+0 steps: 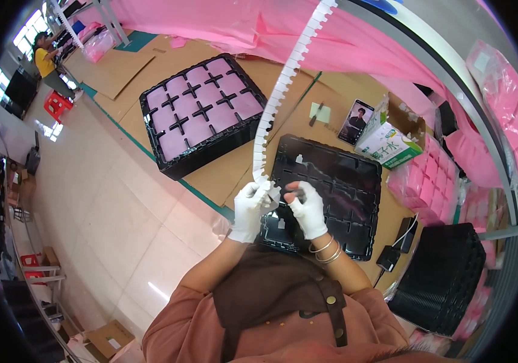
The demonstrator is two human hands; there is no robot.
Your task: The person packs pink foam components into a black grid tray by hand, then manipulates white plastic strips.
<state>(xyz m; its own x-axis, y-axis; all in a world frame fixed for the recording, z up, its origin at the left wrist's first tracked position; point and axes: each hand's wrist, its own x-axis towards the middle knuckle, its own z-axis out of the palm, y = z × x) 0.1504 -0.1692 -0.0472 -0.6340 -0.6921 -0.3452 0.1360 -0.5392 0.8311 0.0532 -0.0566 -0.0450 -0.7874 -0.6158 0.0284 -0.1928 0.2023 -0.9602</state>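
Note:
A long white strip with notched edges (278, 100) comes down from above, and its lower end is in my left hand (248, 212). That white-gloved hand has its fingers closed on the strip; bare fingertips show. Close by on the right is my right hand (308, 212), also gloved, thumb and forefinger bent but apart, with nothing visible between them. Both hands are over the near left part of a black plastic tray (346, 181) with compartments. One small white tag-like piece (299, 158) lies on its far left part, another (281, 224) nearer me.
A black tray with pink-filled compartments (195, 151) stands far left on the cardboard-covered table. At the right are a phone (356, 122), an open green-white carton (392, 145), pink wrapped packs (431, 178) and stacked black trays (440, 278). A person in yellow (45, 63) stands far left.

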